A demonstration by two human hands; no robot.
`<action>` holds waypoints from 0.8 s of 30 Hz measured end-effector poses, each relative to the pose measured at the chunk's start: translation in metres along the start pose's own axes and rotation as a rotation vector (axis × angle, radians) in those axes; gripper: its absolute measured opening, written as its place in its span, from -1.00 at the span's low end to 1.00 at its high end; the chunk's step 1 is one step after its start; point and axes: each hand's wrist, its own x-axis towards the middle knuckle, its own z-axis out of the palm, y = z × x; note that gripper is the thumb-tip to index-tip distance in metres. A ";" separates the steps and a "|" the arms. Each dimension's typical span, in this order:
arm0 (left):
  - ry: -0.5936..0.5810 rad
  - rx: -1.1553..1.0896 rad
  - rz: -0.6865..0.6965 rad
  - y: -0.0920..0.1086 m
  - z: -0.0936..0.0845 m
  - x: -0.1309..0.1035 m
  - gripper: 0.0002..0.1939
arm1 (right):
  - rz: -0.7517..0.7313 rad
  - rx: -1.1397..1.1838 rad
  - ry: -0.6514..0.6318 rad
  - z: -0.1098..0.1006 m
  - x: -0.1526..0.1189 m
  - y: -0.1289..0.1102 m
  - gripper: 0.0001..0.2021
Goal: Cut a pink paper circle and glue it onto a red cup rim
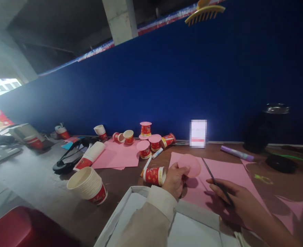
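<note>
A round piece of pink paper point(191, 165) is pinched by its left edge in my left hand point(175, 179). To its right, my right hand point(240, 199) is closed around a pair of scissors point(210, 170). Their narrow dark blades point up and away, apart from the paper circle. Beneath both hands lies a larger pink sheet point(223, 168). A red paper cup point(155, 175) lies on its side just left of my left hand. Farther back, several red cups stand topped with pink discs point(145, 123).
A stack of paper cups point(85, 185) stands at left, near a dark headset-like strap point(66, 164). A white box point(130, 202) sits under my left forearm. Glue-like sticks, a purple tube point(236, 153) and a dark jar point(256, 130) line the back. A blue partition point(166, 79) rises behind.
</note>
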 end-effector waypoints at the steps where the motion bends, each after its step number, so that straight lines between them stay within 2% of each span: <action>1: -0.005 -0.004 0.004 0.000 0.001 -0.001 -0.53 | 0.013 0.006 -0.002 0.000 0.000 0.001 -0.66; 6: -0.021 -0.012 0.038 0.000 0.002 -0.003 -0.52 | 0.129 0.127 -0.043 0.001 0.001 0.005 -0.62; 9: -0.015 0.011 0.056 0.000 0.002 -0.004 -0.53 | 0.150 0.169 -0.047 0.000 0.001 0.006 -0.63; 15: -0.027 0.033 0.058 0.001 0.003 -0.004 -0.52 | 0.120 0.112 -0.060 -0.004 0.004 0.009 -0.61; 20: -0.052 0.015 0.046 0.003 0.004 -0.005 -0.49 | 0.154 0.154 -0.083 -0.006 0.009 0.017 -0.59; 24: -0.057 0.008 0.053 0.003 0.004 -0.005 -0.50 | 0.165 0.071 -0.084 -0.010 0.012 0.012 -0.62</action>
